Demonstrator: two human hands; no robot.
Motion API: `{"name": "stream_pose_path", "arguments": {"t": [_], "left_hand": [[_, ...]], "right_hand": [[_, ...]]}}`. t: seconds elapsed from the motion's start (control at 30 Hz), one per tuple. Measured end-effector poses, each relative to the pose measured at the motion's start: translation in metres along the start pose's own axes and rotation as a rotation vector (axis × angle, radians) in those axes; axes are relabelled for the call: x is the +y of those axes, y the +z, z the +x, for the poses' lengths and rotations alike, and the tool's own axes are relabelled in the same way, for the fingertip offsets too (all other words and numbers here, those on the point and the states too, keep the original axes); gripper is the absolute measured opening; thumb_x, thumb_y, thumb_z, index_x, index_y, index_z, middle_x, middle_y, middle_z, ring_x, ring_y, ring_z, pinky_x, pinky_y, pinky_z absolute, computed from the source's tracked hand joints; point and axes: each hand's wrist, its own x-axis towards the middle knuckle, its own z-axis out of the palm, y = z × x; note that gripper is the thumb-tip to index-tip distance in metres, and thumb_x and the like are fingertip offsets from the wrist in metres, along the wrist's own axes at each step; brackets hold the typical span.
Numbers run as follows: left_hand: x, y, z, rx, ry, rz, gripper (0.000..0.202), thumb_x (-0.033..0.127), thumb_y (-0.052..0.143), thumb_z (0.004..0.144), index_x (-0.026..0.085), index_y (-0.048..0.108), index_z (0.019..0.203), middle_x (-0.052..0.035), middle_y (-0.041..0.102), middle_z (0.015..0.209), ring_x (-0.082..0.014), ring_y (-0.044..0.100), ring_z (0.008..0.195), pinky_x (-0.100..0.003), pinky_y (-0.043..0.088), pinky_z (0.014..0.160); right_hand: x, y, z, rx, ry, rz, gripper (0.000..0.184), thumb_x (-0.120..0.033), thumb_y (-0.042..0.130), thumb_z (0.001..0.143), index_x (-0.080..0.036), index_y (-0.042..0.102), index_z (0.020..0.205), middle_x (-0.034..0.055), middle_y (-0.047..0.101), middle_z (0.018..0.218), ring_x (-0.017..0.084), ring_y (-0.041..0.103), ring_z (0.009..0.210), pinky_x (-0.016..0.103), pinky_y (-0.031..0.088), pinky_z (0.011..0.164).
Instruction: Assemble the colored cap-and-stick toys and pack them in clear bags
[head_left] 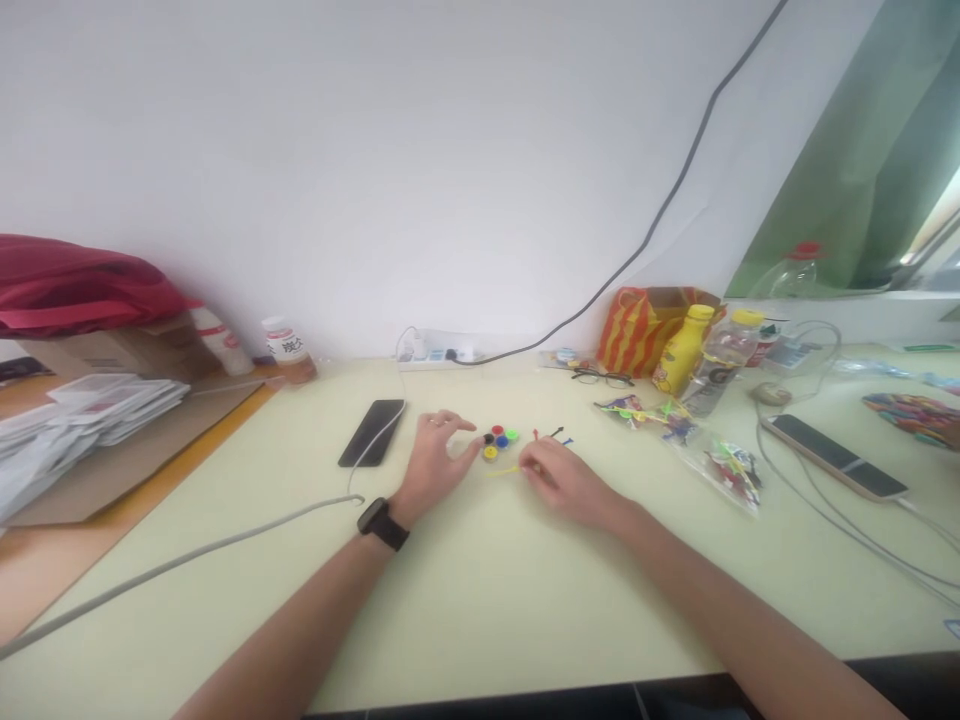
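A small cluster of round pieces lies between my hands: a red disc (pixel 497 430), a green disc (pixel 512 435), a blue disc (pixel 502 440), a yellow disc (pixel 490 453) and a black disc (pixel 488 438). My left hand (pixel 441 455), with a black watch on its wrist, has thumb and fingers apart. Its thumb tip is beside the black disc; whether they touch I cannot tell. Fingers of my right hand (pixel 555 475) are pinched at the end of a thin yellow stick (pixel 504 471). Just behind that hand are thin red, black (pixel 557 431) and blue sticks, partly hidden.
A black phone (pixel 371 433) and a grey cable lie left. To the right are plastic bags of colourful pieces (pixel 720 465), eyeglasses (pixel 602 377), a yellow bottle (pixel 683 350), a striped bag (pixel 637 325) and another phone (pixel 838 458). A power strip (pixel 435 358) sits against the wall.
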Motion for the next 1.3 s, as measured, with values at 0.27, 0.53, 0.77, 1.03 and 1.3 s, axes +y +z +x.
{"name": "stream_pose_path", "arguments": {"t": [0.27,0.53,0.77,1.03,1.3], "left_hand": [[0.014,0.003,-0.006,-0.19,0.169,-0.01,0.015,0.023,0.069,0.088,0.025,0.074,0.102,-0.007,0.067,0.112,-0.0275,0.052,0.105,-0.043,0.047,0.092],[0.027,0.005,-0.013,-0.288,-0.074,-0.434,0.014,0.033,0.067,0.091,0.021,0.06,0.093,0.0001,0.066,0.085,-0.0153,0.06,0.072,-0.029,0.049,0.068],[0.037,0.015,-0.016,-0.335,-0.216,-0.732,0.025,0.038,0.078,0.082,0.017,0.067,0.089,-0.0023,0.068,0.08,-0.0155,0.063,0.072,-0.027,0.052,0.066],[0.048,0.013,-0.018,-0.417,-0.304,-0.804,0.029,0.043,0.074,0.086,0.017,0.073,0.1,-0.0072,0.073,0.09,-0.0181,0.07,0.074,-0.028,0.057,0.067],[0.048,0.006,-0.017,-0.452,-0.253,-0.605,0.038,0.047,0.05,0.098,0.018,0.073,0.088,0.001,0.052,0.062,-0.0128,0.046,0.055,-0.025,0.037,0.051]], "right_hand": [[-0.004,-0.008,0.001,0.1,0.112,0.239,0.011,-0.027,0.045,0.101,-0.023,0.052,0.094,0.0016,0.058,0.089,0.017,0.057,0.076,0.032,0.045,0.072],[0.0,-0.003,0.006,0.133,0.167,0.474,0.021,-0.038,0.051,0.101,-0.023,0.065,0.105,0.0041,0.065,0.096,0.018,0.061,0.084,0.033,0.049,0.075],[-0.007,-0.001,0.005,0.086,0.18,0.632,0.021,-0.04,0.063,0.096,-0.024,0.063,0.109,0.0057,0.069,0.103,0.022,0.066,0.096,0.036,0.051,0.083],[-0.008,0.002,0.003,0.065,0.177,0.637,0.02,-0.039,0.063,0.095,-0.024,0.063,0.109,0.0045,0.069,0.097,0.02,0.065,0.088,0.033,0.049,0.074],[-0.007,-0.002,0.005,0.154,0.229,0.759,0.023,-0.042,0.066,0.093,-0.024,0.063,0.106,0.0037,0.066,0.09,0.018,0.061,0.081,0.031,0.049,0.067]]}}
